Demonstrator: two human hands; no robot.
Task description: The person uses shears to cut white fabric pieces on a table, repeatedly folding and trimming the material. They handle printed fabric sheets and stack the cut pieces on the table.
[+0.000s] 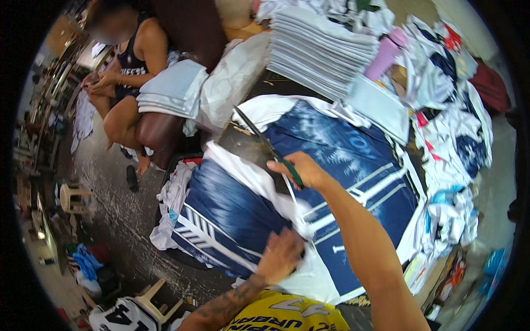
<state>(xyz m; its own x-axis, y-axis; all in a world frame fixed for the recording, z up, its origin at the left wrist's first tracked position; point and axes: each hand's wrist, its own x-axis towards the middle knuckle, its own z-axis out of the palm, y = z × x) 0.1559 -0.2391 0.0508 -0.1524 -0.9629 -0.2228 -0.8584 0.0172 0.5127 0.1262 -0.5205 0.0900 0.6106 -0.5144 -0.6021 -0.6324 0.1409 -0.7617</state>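
My right hand (301, 170) grips a pair of large scissors (258, 131) with dark green handles. Their long blades point up and to the left, above a gap between two fabric pieces. My left hand (281, 256) rests on or just over the lower edge of a navy printed fabric piece (229, 193); motion smears its fingers. White stripes and a pale border run along that piece. To the right lies a second navy panel (337, 149) with a pale leafy print, white stripes and a white margin.
A tall stack of folded whitish fabric (326, 49) stands at the back, beside a pink bottle (386, 53). White scraps (452, 138) pile up at the right. At the far left sits another person (135, 60), near folded pale cloth (174, 88). A plastic stool (154, 300) stands lower left.
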